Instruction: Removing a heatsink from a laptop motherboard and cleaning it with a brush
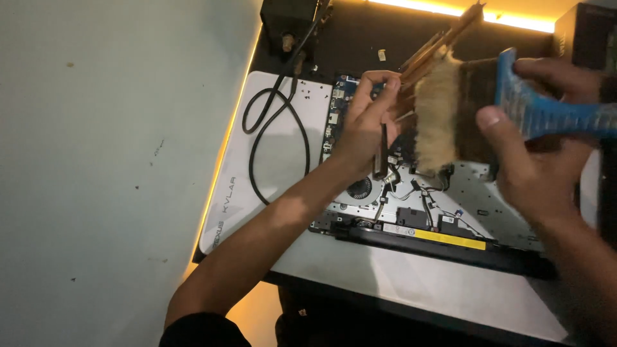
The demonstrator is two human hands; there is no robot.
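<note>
My left hand [366, 122] holds a copper heat-pipe assembly [437, 44] lifted above an opened laptop [418, 205], gripping it near its lower end. My right hand [533, 154] grips a wide paintbrush by its blue handle [546, 109]. The brush's tan bristles [436, 112] press against the copper part just right of my left hand. Below them the laptop lies with its bottom cover off, showing a round fan [360, 189], wiring and a blue circuit board [340, 96].
The laptop rests on a white mat [276, 160] on a dark table. A black cable [276, 128] loops across the mat from a black box [286, 19] at the back. A pale wall fills the left side. A dark object stands at the far right.
</note>
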